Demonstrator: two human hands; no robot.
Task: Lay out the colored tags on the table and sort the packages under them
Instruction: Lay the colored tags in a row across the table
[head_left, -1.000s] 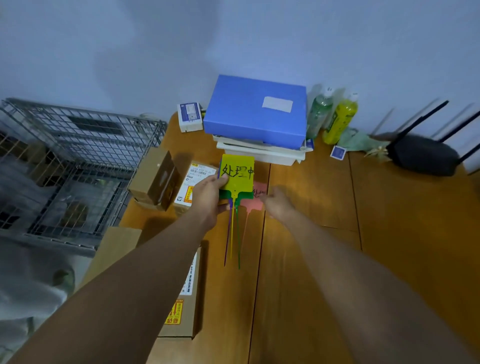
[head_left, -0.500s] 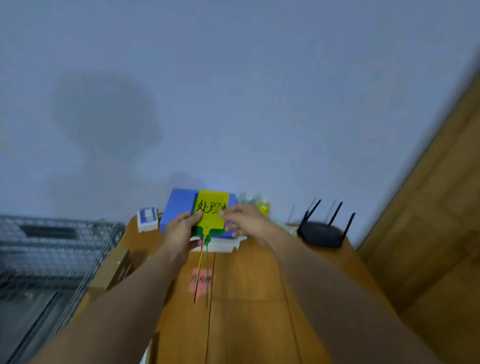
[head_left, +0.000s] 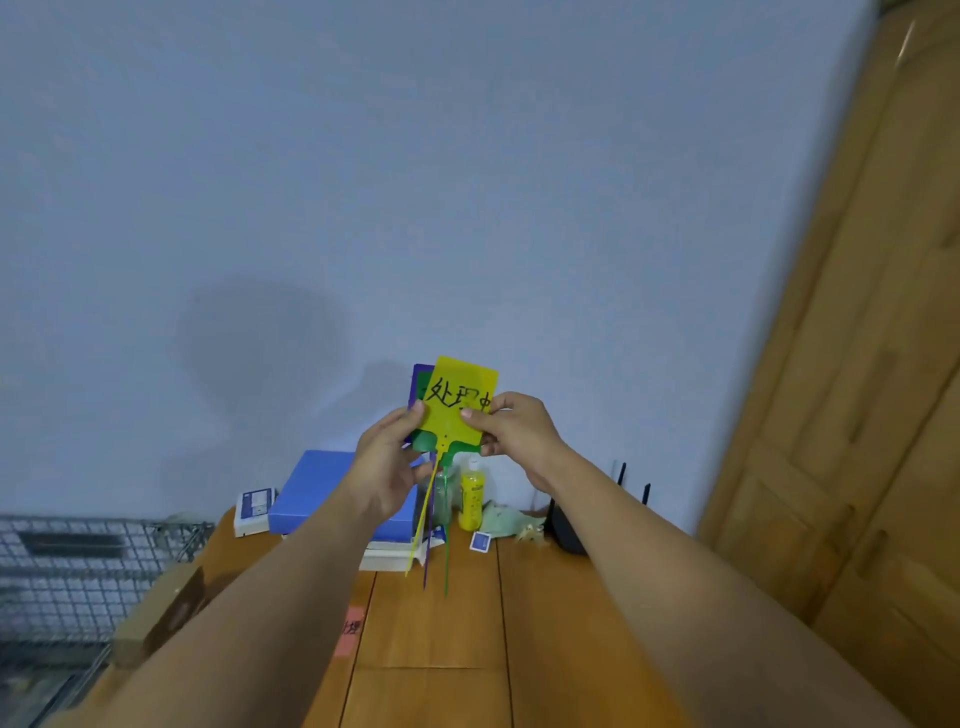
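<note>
I hold a small stack of tags up in front of the wall, above the table. The yellow tag (head_left: 457, 402) with black handwriting is in front, a green tag (head_left: 427, 441) and a purple tag (head_left: 418, 382) behind it, their long tails hanging down. My left hand (head_left: 387, 462) grips the stack's left edge. My right hand (head_left: 511, 428) pinches the yellow tag's right side with thumb on its face. A pink tag (head_left: 350, 631) lies flat on the wooden table (head_left: 441, 649). A brown cardboard package (head_left: 156, 613) sits at the table's left edge, partly behind my left arm.
A blue box (head_left: 317, 493) on white boxes stands at the table's back, a small white box (head_left: 253, 510) to its left. A yellow bottle (head_left: 471, 488), a green bottle, a black router (head_left: 569, 525) stand at the back right. A wire crate (head_left: 67, 566) is left, wooden door (head_left: 857, 415) right.
Both hands have lifted the tag stack higher, well above the table, and the view has tilted up. My right hand left the pink tag on the table and now pinches the yellow tag.
</note>
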